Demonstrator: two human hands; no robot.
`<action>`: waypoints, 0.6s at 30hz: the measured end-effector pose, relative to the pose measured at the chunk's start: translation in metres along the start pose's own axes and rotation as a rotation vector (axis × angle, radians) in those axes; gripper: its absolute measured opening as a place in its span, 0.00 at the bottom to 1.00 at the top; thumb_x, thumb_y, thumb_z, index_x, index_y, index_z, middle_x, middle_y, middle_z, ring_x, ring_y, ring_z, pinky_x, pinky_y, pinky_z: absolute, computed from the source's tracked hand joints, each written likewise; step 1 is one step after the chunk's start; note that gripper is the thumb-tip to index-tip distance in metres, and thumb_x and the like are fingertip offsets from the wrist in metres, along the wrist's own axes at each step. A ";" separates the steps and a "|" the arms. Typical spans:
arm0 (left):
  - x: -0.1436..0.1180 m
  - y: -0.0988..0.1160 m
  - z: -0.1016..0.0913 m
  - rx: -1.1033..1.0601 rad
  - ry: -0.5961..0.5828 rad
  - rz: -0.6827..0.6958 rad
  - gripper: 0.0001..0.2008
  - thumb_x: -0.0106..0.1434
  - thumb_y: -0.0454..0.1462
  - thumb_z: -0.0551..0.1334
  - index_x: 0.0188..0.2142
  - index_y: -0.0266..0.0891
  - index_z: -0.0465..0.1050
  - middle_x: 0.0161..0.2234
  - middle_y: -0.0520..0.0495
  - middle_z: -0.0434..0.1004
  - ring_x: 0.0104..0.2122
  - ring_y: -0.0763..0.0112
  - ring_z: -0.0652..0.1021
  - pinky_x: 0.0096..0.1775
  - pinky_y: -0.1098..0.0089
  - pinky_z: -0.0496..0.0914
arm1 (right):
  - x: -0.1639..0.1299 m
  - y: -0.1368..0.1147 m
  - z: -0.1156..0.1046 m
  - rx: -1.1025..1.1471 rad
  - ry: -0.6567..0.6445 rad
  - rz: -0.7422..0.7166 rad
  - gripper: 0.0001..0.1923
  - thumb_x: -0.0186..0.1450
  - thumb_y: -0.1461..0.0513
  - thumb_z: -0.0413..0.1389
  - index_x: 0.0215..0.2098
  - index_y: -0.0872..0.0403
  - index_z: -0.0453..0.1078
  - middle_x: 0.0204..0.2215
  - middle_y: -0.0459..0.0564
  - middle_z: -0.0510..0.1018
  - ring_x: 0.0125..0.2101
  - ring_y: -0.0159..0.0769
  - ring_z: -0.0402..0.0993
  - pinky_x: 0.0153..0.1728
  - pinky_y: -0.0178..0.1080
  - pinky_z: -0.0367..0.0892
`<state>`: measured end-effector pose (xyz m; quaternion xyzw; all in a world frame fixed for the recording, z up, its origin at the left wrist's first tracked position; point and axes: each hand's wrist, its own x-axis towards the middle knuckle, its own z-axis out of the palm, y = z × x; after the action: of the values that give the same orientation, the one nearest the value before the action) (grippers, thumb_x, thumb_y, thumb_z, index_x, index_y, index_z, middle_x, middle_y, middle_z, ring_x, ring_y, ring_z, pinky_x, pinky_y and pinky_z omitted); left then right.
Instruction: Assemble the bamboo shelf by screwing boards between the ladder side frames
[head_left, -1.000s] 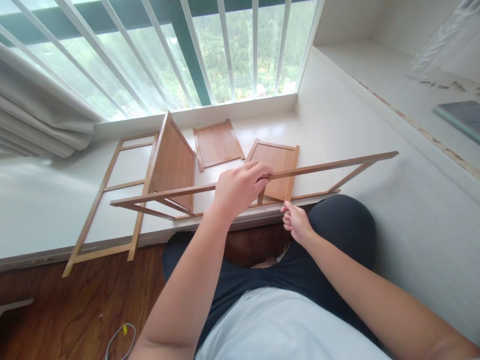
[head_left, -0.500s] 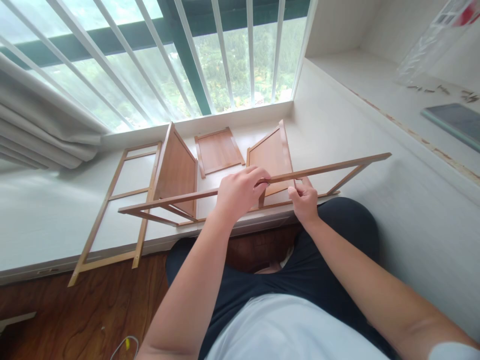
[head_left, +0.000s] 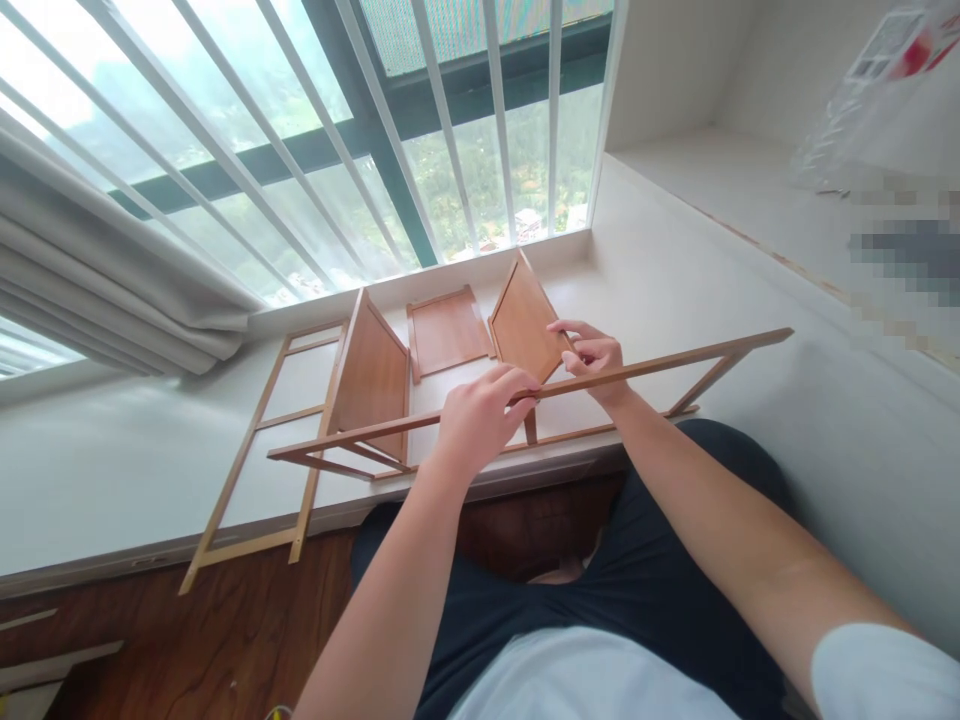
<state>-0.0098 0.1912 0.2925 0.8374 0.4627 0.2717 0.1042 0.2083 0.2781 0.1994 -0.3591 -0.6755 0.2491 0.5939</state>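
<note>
My left hand (head_left: 480, 415) grips the top rail of a wooden ladder-like frame (head_left: 675, 362) that stands on edge along the white window ledge (head_left: 112, 450). My right hand (head_left: 596, 355) reaches over that rail and holds a brown wooden panel (head_left: 521, 325), tilted up on its edge. Another brown panel (head_left: 371, 375) stands upright, fitted into the frame's left part. A third panel (head_left: 448, 330) lies flat on the ledge behind the frame.
A second wooden frame (head_left: 255, 450) lies flat on the ledge at the left, its end past the ledge's edge. A curtain (head_left: 97, 290) hangs left, window bars (head_left: 390, 130) rise behind. A plastic bag (head_left: 870, 90) sits on the right shelf. The brown floor (head_left: 225, 640) and my legs (head_left: 660, 560) lie below.
My right hand rose from below the ledge, took the flat right panel and tipped it up on edge. My left hand kept its grip on the frame rail. The view tilted upward.
</note>
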 end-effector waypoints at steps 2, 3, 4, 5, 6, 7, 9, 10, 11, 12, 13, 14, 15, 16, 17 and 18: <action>-0.001 0.002 -0.001 0.004 -0.003 -0.011 0.05 0.67 0.36 0.66 0.42 0.47 0.78 0.43 0.53 0.84 0.40 0.69 0.82 0.44 0.70 0.74 | 0.011 0.002 0.008 0.055 -0.059 -0.101 0.26 0.64 0.59 0.60 0.13 0.56 0.57 0.46 0.54 0.81 0.21 0.23 0.58 0.26 0.39 0.60; -0.001 0.002 -0.002 0.005 -0.002 -0.021 0.05 0.67 0.36 0.66 0.42 0.47 0.78 0.44 0.53 0.83 0.40 0.70 0.82 0.43 0.70 0.74 | 0.016 0.003 0.013 0.079 -0.102 -0.148 0.27 0.65 0.57 0.61 0.13 0.56 0.57 0.44 0.54 0.80 0.23 0.25 0.61 0.27 0.38 0.62; -0.001 0.003 -0.002 0.006 0.002 -0.032 0.05 0.67 0.36 0.66 0.42 0.47 0.78 0.44 0.53 0.83 0.39 0.70 0.82 0.42 0.71 0.74 | 0.021 0.004 0.018 0.097 -0.150 -0.186 0.27 0.65 0.56 0.62 0.13 0.56 0.59 0.41 0.53 0.79 0.25 0.27 0.65 0.30 0.38 0.64; -0.002 0.003 -0.002 0.009 0.008 -0.041 0.04 0.67 0.37 0.66 0.42 0.46 0.78 0.44 0.52 0.82 0.39 0.71 0.82 0.40 0.72 0.74 | 0.025 0.004 0.023 0.108 -0.203 -0.214 0.27 0.67 0.54 0.62 0.15 0.55 0.62 0.39 0.53 0.79 0.29 0.29 0.69 0.33 0.39 0.66; -0.003 0.003 -0.002 0.009 0.012 -0.044 0.04 0.67 0.37 0.66 0.42 0.46 0.78 0.44 0.52 0.82 0.38 0.71 0.82 0.39 0.72 0.74 | 0.029 0.005 0.027 0.112 -0.253 -0.232 0.26 0.69 0.52 0.60 0.17 0.55 0.67 0.38 0.53 0.78 0.32 0.32 0.72 0.36 0.39 0.68; -0.003 0.002 -0.002 0.006 0.015 -0.044 0.05 0.67 0.37 0.66 0.42 0.46 0.78 0.44 0.51 0.82 0.38 0.72 0.82 0.38 0.73 0.73 | 0.032 0.005 0.031 0.112 -0.293 -0.246 0.25 0.71 0.50 0.57 0.19 0.55 0.70 0.37 0.53 0.78 0.35 0.34 0.74 0.38 0.39 0.69; -0.004 0.002 -0.002 -0.002 0.013 -0.040 0.05 0.67 0.38 0.66 0.43 0.46 0.78 0.43 0.51 0.82 0.37 0.73 0.81 0.38 0.73 0.74 | 0.036 0.007 0.036 0.099 -0.316 -0.274 0.26 0.74 0.49 0.52 0.24 0.54 0.75 0.36 0.52 0.78 0.37 0.34 0.76 0.39 0.39 0.70; -0.005 0.001 -0.002 -0.001 0.013 -0.040 0.05 0.68 0.38 0.65 0.43 0.46 0.78 0.43 0.50 0.81 0.36 0.73 0.81 0.39 0.73 0.74 | 0.038 0.007 0.038 0.084 -0.294 -0.292 0.27 0.75 0.50 0.50 0.24 0.54 0.75 0.36 0.52 0.79 0.36 0.34 0.76 0.38 0.38 0.69; -0.005 0.001 -0.002 0.007 0.012 -0.046 0.05 0.68 0.38 0.65 0.43 0.46 0.78 0.42 0.50 0.81 0.35 0.74 0.81 0.39 0.73 0.74 | 0.039 0.007 0.039 0.065 -0.254 -0.315 0.26 0.75 0.51 0.50 0.24 0.54 0.75 0.34 0.51 0.79 0.35 0.33 0.76 0.37 0.37 0.69; -0.005 0.001 -0.001 0.017 0.014 -0.053 0.05 0.68 0.38 0.65 0.43 0.46 0.78 0.41 0.50 0.82 0.34 0.74 0.81 0.38 0.74 0.74 | 0.040 0.007 0.040 0.043 -0.204 -0.338 0.26 0.75 0.53 0.51 0.23 0.54 0.74 0.33 0.51 0.79 0.33 0.32 0.75 0.35 0.36 0.67; -0.005 0.001 -0.001 0.029 0.016 -0.059 0.05 0.68 0.38 0.65 0.43 0.46 0.78 0.41 0.51 0.82 0.33 0.74 0.81 0.38 0.74 0.74 | 0.041 0.007 0.040 0.023 -0.155 -0.362 0.25 0.75 0.55 0.52 0.22 0.54 0.73 0.31 0.50 0.79 0.31 0.31 0.74 0.32 0.35 0.66; -0.005 0.002 -0.001 0.040 0.018 -0.061 0.05 0.68 0.38 0.65 0.43 0.46 0.78 0.40 0.51 0.82 0.33 0.75 0.81 0.38 0.74 0.73 | 0.041 0.005 0.041 0.004 -0.114 -0.386 0.25 0.75 0.56 0.53 0.21 0.54 0.72 0.30 0.50 0.79 0.29 0.30 0.73 0.30 0.35 0.65; -0.005 0.002 -0.001 0.047 0.019 -0.060 0.05 0.68 0.38 0.65 0.43 0.46 0.78 0.40 0.51 0.82 0.33 0.75 0.81 0.37 0.74 0.73 | 0.041 0.004 0.042 -0.011 -0.088 -0.411 0.24 0.74 0.58 0.53 0.20 0.54 0.72 0.29 0.49 0.79 0.27 0.29 0.72 0.29 0.35 0.64; -0.005 0.002 0.000 0.052 0.022 -0.053 0.05 0.68 0.37 0.66 0.43 0.46 0.78 0.40 0.52 0.82 0.33 0.75 0.81 0.37 0.74 0.73 | 0.042 0.002 0.044 -0.020 -0.075 -0.436 0.24 0.74 0.59 0.53 0.20 0.54 0.72 0.28 0.49 0.79 0.27 0.29 0.72 0.28 0.34 0.63; -0.005 0.003 0.000 0.057 0.028 -0.038 0.05 0.68 0.37 0.65 0.44 0.46 0.77 0.40 0.52 0.83 0.33 0.75 0.81 0.37 0.75 0.72 | 0.042 -0.001 0.045 -0.025 -0.070 -0.460 0.24 0.74 0.60 0.53 0.19 0.54 0.72 0.28 0.49 0.79 0.26 0.28 0.72 0.28 0.34 0.63; -0.005 0.003 0.001 0.066 0.038 -0.017 0.05 0.68 0.37 0.65 0.44 0.46 0.76 0.41 0.53 0.83 0.34 0.76 0.81 0.38 0.75 0.72 | 0.041 -0.003 0.047 -0.026 -0.067 -0.482 0.24 0.74 0.60 0.53 0.19 0.54 0.72 0.27 0.48 0.79 0.26 0.28 0.72 0.28 0.34 0.62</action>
<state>-0.0097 0.1857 0.2913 0.8310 0.4806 0.2711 0.0701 0.1599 0.3127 0.2197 -0.1866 -0.7641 0.1035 0.6087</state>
